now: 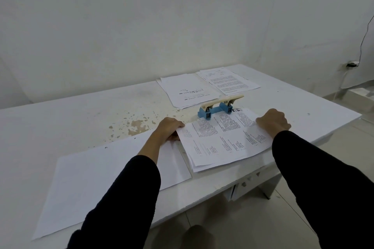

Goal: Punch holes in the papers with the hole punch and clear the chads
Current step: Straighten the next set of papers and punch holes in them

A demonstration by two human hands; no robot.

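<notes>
Fingers of left hand and right hand curl on the sides of the printed white paper stack. The blue plastic hole punch with cream lever stands at its far edge. Both forearms reach forward.

The print on the papers is too small to read.

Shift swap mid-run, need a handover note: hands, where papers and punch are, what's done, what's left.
Left hand grips the left edge of the printed paper stack; right hand grips its right edge.
The stack's far edge sits at the blue hole punch, whose lever is up with nothing pressing it.
Behind the punch lie a far-left paper stack and a far-right paper stack. A large blank sheet lies near left on the white table.
Done: stack lined up at the punch. Whether any papers are punched can't be told.
Left: press the lever, punch remaining papers, clear chads.
</notes>
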